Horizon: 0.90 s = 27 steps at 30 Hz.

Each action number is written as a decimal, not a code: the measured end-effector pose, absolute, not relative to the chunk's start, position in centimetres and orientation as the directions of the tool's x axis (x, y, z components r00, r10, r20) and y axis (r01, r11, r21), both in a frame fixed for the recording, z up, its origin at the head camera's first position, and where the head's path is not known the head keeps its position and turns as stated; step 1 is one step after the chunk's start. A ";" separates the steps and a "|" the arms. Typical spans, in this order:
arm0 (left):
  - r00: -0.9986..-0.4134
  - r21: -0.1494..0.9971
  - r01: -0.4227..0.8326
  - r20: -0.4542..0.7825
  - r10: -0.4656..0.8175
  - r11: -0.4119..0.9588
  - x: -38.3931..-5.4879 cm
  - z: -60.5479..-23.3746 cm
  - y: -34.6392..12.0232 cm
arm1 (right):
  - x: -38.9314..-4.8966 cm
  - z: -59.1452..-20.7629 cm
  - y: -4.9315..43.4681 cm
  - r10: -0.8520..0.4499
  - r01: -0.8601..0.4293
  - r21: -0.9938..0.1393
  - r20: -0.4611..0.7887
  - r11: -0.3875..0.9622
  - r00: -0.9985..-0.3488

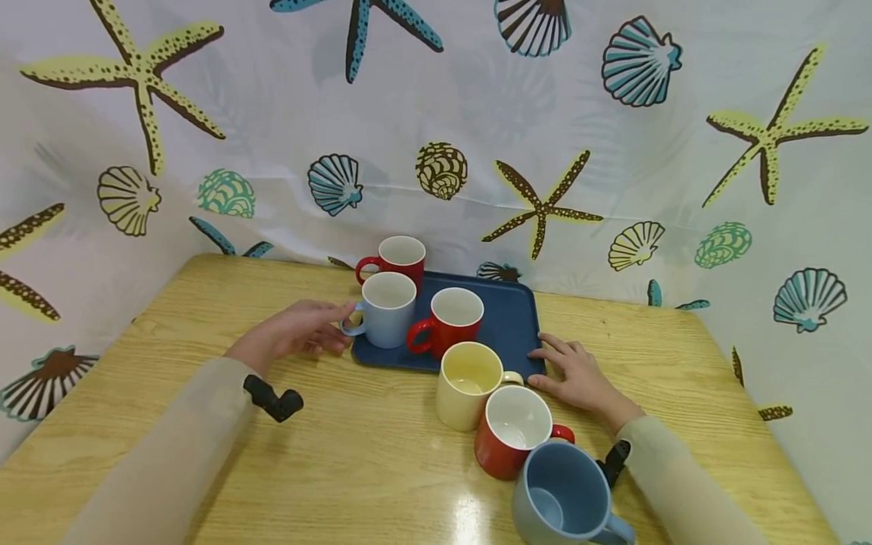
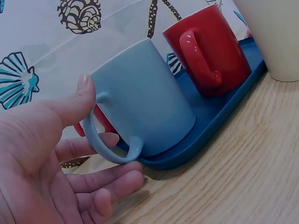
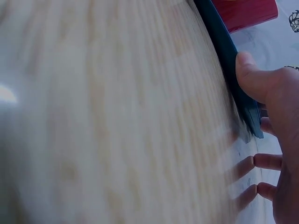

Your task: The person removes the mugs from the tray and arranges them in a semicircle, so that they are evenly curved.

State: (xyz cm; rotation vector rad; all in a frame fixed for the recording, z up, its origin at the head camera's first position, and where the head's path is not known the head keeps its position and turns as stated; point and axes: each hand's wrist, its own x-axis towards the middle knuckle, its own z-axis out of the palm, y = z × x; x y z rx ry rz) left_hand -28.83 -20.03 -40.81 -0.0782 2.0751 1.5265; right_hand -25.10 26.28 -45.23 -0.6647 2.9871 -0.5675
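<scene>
My left hand (image 1: 306, 325) is at the handle of a light blue mug (image 2: 145, 98), which stands upright on the left end of a dark blue tray (image 1: 507, 322). The thumb lies against the handle's top, the index finger reaches behind its loop, and another finger sits under it. Beside that mug on the tray is a red mug (image 1: 458, 318) with a white inside. Behind them stands another red mug (image 1: 407, 261). My right hand (image 1: 575, 373) rests at the tray's right front corner, thumb on the rim (image 3: 233, 70) and the other fingers spread along the side.
In front of the tray, a yellow mug (image 1: 453, 397), a red mug (image 1: 497, 450) and a grey-blue mug (image 1: 527, 503) stand in a slanting row on the wooden table (image 1: 354, 439). Their handles point right, near my right forearm. A patterned curtain (image 1: 436, 106) hangs behind the table.
</scene>
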 end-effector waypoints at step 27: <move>-0.863 0.895 -0.328 -0.414 0.289 0.302 -27.4 -40.8 -19.5 | -25.0 -45.2 26.2 -0.392 -0.369 -0.403 0.029 0.838 -0.920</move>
